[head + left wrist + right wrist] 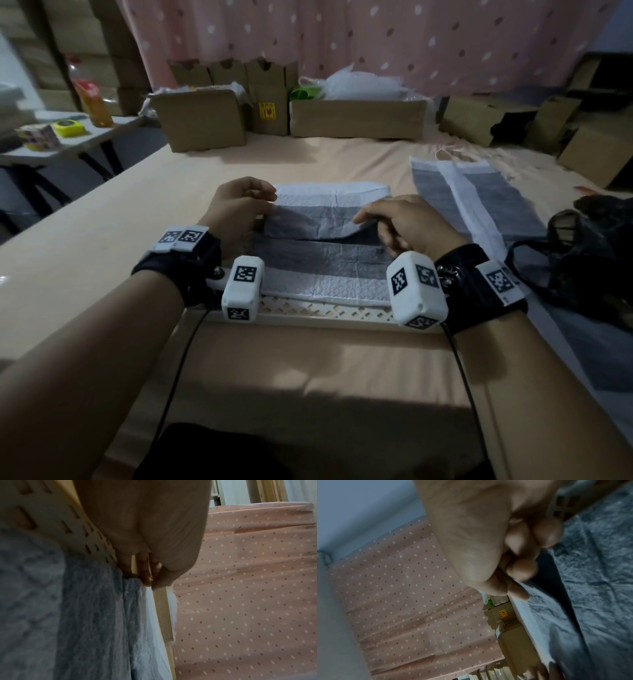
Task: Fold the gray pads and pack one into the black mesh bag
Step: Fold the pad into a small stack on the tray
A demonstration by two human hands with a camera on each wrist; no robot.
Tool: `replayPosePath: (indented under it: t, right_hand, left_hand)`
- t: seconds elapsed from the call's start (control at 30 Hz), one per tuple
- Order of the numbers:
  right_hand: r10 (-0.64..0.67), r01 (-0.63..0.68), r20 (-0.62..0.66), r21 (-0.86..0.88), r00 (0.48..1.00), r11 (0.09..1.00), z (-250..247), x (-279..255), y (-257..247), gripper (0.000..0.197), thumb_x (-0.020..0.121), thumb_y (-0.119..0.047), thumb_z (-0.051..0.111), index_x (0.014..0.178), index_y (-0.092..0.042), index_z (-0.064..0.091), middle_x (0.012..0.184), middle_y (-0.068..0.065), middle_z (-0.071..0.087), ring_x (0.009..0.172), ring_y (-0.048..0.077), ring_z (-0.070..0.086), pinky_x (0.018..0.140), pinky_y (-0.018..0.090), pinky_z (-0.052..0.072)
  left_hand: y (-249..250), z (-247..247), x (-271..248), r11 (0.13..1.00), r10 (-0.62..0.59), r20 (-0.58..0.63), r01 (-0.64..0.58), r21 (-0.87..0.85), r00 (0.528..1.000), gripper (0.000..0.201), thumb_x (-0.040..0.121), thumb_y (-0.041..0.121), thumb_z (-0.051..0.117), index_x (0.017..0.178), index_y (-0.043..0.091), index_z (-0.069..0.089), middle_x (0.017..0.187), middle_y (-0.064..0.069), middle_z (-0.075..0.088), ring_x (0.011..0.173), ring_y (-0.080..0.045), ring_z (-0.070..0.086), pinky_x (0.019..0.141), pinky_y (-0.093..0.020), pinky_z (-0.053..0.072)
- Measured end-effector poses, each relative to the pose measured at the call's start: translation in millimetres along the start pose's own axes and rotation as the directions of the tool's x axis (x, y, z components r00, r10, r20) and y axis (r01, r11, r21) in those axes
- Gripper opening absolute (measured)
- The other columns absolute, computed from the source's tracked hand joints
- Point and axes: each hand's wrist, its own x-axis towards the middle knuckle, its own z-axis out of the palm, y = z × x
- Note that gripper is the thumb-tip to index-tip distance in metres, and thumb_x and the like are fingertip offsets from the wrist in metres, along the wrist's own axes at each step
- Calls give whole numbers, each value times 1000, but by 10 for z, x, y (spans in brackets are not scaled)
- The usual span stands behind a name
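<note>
Both hands pinch the folded flap of 1 gray pad (322,246) at the desk's (102,226) near edge: left hand (239,205), right hand (407,222). Black mesh bag (589,260) lies toward the desk's right edge.

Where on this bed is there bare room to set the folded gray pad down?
Bare peach sheet lies left of the left hand, and between the gray pad and the cardboard boxes. The right is crowded: second flat gray pad, black mesh bag.
</note>
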Motion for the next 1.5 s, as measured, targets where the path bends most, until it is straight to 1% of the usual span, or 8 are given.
replayPosePath:
  t: [0.33, 0.5, 0.63, 0.83, 1.0, 1.2, 1.33, 1.5]
  right_hand:
    - [-19, 37, 303, -56, 953, 998, 14, -84, -59, 41, 102, -30, 55, 98, 6, 75, 35, 4, 30, 30, 14, 22, 37, 20, 31]
    - [-118, 130, -75, 172, 990, 976, 10, -57, -84, 34, 95, -27, 58, 83, 2, 70, 35, 2, 28, 32, 19, 20, 42, 26, 17]
    - [-63, 193, -500, 212, 864, 958, -108, 23, -69, 17, 85, -14, 58, 74, -2, 65, 41, 1, 42, 36, 16, 34, 42, 25, 30]
    - [-113, 58, -458, -133, 882, 989, -70, 182, 109, 7, 78, -21, 58, 76, -20, 66, 81, 1, 69, 81, 24, 65, 70, 40, 55]
    - [-204, 34, -307, -479, 930, 877, -36, 189, 155, 16, 85, -21, 61, 99, -14, 64, 92, 4, 66, 83, 23, 60, 71, 34, 48]
    - [-341, -6, -528, -549, 778, 836, -69, 179, 95, 12, 85, -17, 55, 82, -7, 60, 78, 7, 62, 76, 30, 59, 64, 30, 40]
    - [-230, -68, -390, -617, 891, 784, -51, 178, 150, 26, 81, -29, 50, 64, -10, 46, 70, 15, 59, 70, 38, 68, 65, 39, 57]
    - [-163, -71, -326, -601, 931, 796, -8, 182, 127, 21, 79, -33, 57, 78, -13, 51, 75, 9, 61, 70, 33, 64, 60, 32, 46]
  left_hand:
    - [-48, -30, 35, 998, 45, -87, -47, -29, 995, 40, 71, -29, 45, 77, 6, 62, 79, -16, 66, 69, -17, 64, 58, -26, 43]
    - [-64, -26, 59, 999, 42, -96, -43, -7, 995, 38, 73, -29, 45, 78, 6, 61, 81, -16, 66, 70, -17, 64, 53, -22, 45]
    - [-80, -33, 77, 999, 41, -91, -42, -3, 995, 38, 73, -27, 46, 77, 7, 61, 77, -12, 68, 70, -17, 64, 55, -24, 45]
    - [-115, -58, 114, 999, 36, -63, -37, -18, 997, 31, 72, -20, 61, 78, 9, 66, 78, -9, 73, 73, -23, 63, 64, -30, 46]
    - [-128, 2, 86, 999, 2, 68, 1, -47, 998, 34, 76, -23, 62, 90, 8, 67, 105, -13, 69, 102, -18, 68, 80, -27, 56]
    - [-129, -18, 96, 997, -8, 81, 14, -76, 997, 42, 74, -31, 54, 88, 7, 66, 106, -12, 70, 114, -19, 65, 73, -26, 58]
    - [-115, -20, 98, 996, -11, 72, 17, -82, 997, 45, 70, -33, 52, 89, 6, 66, 107, -15, 69, 113, -22, 66, 65, -25, 56]
    - [-97, -34, 76, 997, 15, 88, -7, -82, 996, 44, 72, -33, 47, 87, 5, 64, 106, -18, 68, 113, -22, 66, 53, -24, 53]
